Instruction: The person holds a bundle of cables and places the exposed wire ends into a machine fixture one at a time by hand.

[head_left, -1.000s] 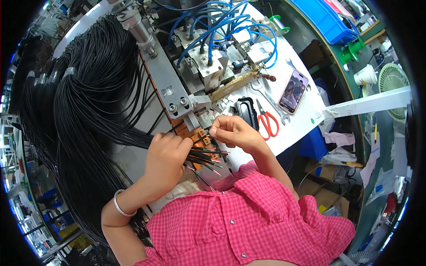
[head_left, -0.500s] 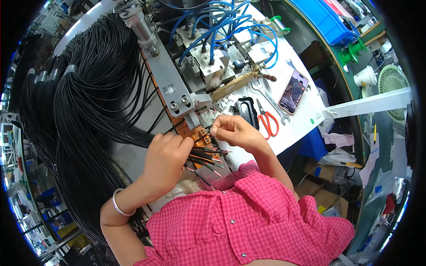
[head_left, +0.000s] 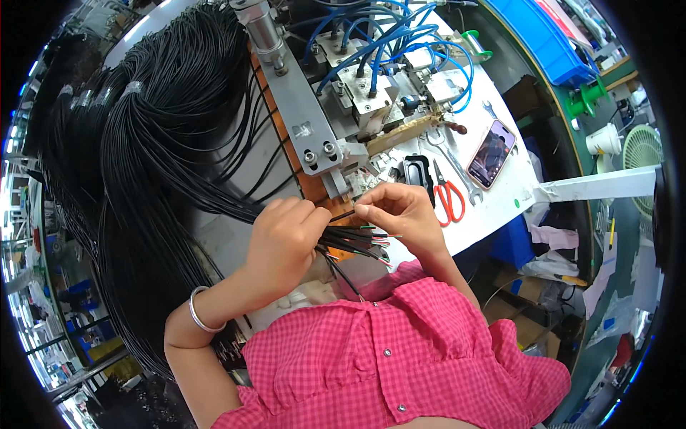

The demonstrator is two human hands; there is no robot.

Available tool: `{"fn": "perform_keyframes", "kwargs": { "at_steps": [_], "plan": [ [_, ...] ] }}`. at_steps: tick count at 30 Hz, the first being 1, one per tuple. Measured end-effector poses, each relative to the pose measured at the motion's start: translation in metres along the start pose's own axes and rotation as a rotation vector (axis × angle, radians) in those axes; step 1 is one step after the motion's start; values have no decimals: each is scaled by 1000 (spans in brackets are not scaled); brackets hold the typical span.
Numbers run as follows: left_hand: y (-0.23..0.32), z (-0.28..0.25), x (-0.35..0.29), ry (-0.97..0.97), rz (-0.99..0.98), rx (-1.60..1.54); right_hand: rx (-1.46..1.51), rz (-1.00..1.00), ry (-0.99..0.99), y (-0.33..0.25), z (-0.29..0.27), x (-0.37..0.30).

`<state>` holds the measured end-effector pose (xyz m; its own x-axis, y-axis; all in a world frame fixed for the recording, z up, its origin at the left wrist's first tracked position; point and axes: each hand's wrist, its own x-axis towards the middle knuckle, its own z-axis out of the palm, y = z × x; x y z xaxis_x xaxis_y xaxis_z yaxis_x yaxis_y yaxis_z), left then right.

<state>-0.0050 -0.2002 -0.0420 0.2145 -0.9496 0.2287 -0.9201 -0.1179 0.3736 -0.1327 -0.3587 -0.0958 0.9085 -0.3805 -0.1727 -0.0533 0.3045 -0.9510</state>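
Observation:
My left hand (head_left: 287,234) is wrapped round a bunch of thin black cables (head_left: 349,236). Their stripped ends, with red, white and green inner wires, stick out past its fingers. One black cable runs across to my right hand (head_left: 409,220), whose thumb and forefinger pinch it near its end. Both hands are just in front of a metal press arm (head_left: 304,125) and an orange base plate (head_left: 313,187). From the left hand the cables lead back to a large tied mass of black cable (head_left: 164,154) on the left.
Blue air hoses (head_left: 400,39) loop over the machine's metal blocks (head_left: 366,100). On the white table lie red-handled scissors (head_left: 449,200), a wrench (head_left: 457,168), a black tray (head_left: 416,171) and a phone (head_left: 491,154). A white post (head_left: 600,186) crosses at the right.
The view has shifted, so the scene sits further right. My right hand's fingers still pinch a cable, and the loose cable ends lie bunched more closely together.

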Motion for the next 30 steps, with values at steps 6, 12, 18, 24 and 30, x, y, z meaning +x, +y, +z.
{"fn": "perform_keyframes", "kwargs": {
  "at_steps": [6, 12, 18, 24, 30],
  "plan": [
    [2, -3, 2, 48, 46, -41, -53, 7, 128, -6, 7, -2],
    [3, -3, 2, 22, 0, -56, 88, 48, 78, -6, -2, -4],
    [2, -1, 2, -2, -5, -93, 164, 169, -114, -12, -4, -3],
    [2, -3, 2, -95, 18, -46, -18, 23, -27, 2, -11, -1],
    [-1, 2, 4, 38, 65, -16, -127, 88, 47, 11, -10, 7]
  ]
}}
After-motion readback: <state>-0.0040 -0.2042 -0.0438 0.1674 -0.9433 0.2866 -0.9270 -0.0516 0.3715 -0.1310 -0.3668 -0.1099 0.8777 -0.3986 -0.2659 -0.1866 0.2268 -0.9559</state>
